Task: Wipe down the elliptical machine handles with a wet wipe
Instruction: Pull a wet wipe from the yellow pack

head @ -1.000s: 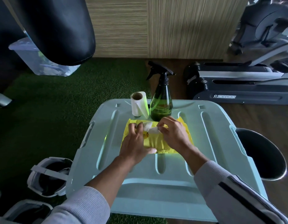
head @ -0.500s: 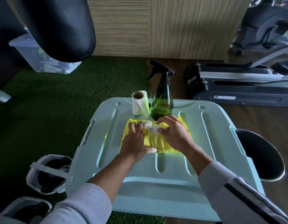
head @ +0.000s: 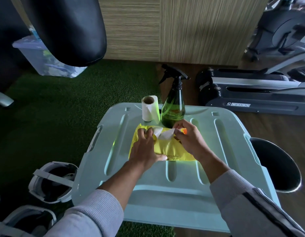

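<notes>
Green turf surrounds your lid (head: pixel 225 151); bottle (head: pixel 173 112) and roll (head: pixel 150 108) stand behind the pack (head: pixel 167 147) at centre. Your left hand (head: pixel 145 151) presses it flat; your right hand (head: pixel 189 139) pinches a wipe (head: pixel 165 135). Elliptical (head: pixel 268 93) upper right.

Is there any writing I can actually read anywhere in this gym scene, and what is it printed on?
"STEP": white letters, twice, on the black end caps of the elliptical machine.
White boxed logo on the elliptical machine's base rail: begins with "C", the rest too blurred to read.
Yellow wet wipe pack: small black print and symbols near its front edge, too small to read.
Green spray bottle: a faint label, unreadable.
</notes>
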The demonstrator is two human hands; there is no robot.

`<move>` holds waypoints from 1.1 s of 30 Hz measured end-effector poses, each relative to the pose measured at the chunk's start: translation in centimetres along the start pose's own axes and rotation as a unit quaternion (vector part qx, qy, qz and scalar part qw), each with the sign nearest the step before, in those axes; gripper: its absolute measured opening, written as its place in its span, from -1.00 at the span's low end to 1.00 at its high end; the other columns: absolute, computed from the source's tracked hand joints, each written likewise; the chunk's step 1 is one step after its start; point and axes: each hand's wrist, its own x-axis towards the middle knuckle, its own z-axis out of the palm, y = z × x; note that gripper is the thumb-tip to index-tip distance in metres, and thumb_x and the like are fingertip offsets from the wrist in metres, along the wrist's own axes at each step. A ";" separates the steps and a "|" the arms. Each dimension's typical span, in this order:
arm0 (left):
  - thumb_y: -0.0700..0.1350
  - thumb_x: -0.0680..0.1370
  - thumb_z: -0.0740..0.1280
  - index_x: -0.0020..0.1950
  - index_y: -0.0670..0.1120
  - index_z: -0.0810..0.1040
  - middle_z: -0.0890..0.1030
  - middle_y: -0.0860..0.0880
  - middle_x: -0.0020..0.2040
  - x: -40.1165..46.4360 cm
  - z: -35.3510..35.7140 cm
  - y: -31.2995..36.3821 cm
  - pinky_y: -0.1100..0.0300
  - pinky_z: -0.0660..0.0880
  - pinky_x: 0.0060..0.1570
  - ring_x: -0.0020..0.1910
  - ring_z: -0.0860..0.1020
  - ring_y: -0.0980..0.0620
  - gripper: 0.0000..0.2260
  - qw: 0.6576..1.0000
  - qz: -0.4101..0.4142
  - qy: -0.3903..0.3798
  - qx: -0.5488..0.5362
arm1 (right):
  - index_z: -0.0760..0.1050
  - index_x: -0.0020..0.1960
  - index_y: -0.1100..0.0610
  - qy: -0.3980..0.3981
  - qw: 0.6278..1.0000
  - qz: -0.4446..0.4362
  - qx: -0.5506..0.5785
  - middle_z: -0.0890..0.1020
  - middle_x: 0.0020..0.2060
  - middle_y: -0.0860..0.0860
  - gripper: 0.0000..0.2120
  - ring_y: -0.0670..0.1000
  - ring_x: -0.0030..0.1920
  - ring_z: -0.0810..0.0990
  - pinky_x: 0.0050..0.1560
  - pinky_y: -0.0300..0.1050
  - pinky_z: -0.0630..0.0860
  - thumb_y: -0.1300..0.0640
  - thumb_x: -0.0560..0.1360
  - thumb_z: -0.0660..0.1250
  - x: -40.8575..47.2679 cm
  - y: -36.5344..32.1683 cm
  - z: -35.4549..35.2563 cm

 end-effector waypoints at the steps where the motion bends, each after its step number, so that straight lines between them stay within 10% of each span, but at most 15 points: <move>1: 0.21 0.22 0.57 0.37 -0.07 0.24 0.27 -0.06 0.23 0.0 0.0 0.0 0.02 0.48 0.10 0.13 0.47 -0.10 -0.13 1.000 0.001 0.000 -0.001 | 0.52 -0.14 -0.12 -0.003 1.000 0.004 0.012 0.57 -0.13 -0.04 -0.81 0.11 -0.15 0.61 -0.18 -0.02 0.51 0.18 0.49 0.35 0.0 0.0 -0.1; 13: 0.22 0.20 0.58 0.41 -0.08 0.22 0.26 -0.07 0.25 -0.1 0.2 -0.2 0.01 0.50 0.15 0.13 0.51 -0.14 -0.07 1.000 -0.009 -0.003 -0.006 | 0.52 -0.17 -0.07 0.001 0.985 0.055 0.162 0.57 -0.12 -0.05 -0.72 0.29 -0.09 0.66 -0.20 -0.02 0.46 0.29 0.56 0.27 -0.7 -0.6 -0.5; 20: 0.20 0.19 0.59 0.38 -0.08 0.25 0.26 -0.08 0.27 0.0 0.3 -0.2 0.00 0.51 0.14 0.13 0.52 -0.14 -0.09 1.000 -0.002 0.000 -0.011 | 0.51 0.09 -0.14 -0.065 0.996 -0.053 -0.023 0.51 0.04 -0.15 -0.67 -0.14 -0.08 0.62 -0.17 -0.42 0.44 0.24 0.47 0.40 -1.1 -1.0 -0.7; 33: 0.21 0.17 0.60 0.41 -0.12 0.26 0.29 -0.09 0.26 -0.3 0.3 -0.1 0.00 0.50 0.10 0.18 0.47 -0.11 -0.04 1.000 0.001 0.016 0.007 | 0.60 -0.15 -0.03 0.050 0.996 -0.051 0.046 0.56 -0.04 -0.06 -0.85 0.00 0.02 0.63 -0.06 -0.14 0.52 0.22 0.46 0.45 -0.3 -1.9 -2.8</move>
